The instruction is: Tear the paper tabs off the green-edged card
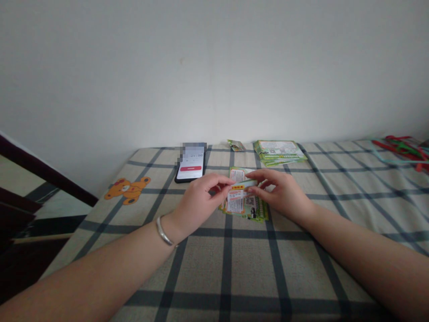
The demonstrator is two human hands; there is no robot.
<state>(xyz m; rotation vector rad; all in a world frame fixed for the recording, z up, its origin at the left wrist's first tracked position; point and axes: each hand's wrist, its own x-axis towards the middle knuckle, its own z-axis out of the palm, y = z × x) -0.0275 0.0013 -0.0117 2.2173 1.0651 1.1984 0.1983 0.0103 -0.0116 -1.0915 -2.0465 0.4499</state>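
My left hand [210, 192], a silver bangle on its wrist, pinches the left end of a small folded leaflet [238, 188]. At the other end, my right hand [273, 185] grips the same leaflet between thumb and fingers. Its visible face is pale, with a yellow strip and red print. Just below it lies a stack of green-edged printed leaflets [235, 206] on the checked tablecloth, partly covered by my fingers and the folded one. Whether the held leaflet touches the stack, I cannot tell.
Behind my left hand lies a phone [191, 163] with its screen lit. Near the wall are a small folded green piece [236, 145] and a second leaflet stack [279, 150]. Red and green items [402, 150] sit at far right. A bear picture [127, 191] marks the checked tablecloth [208, 264].
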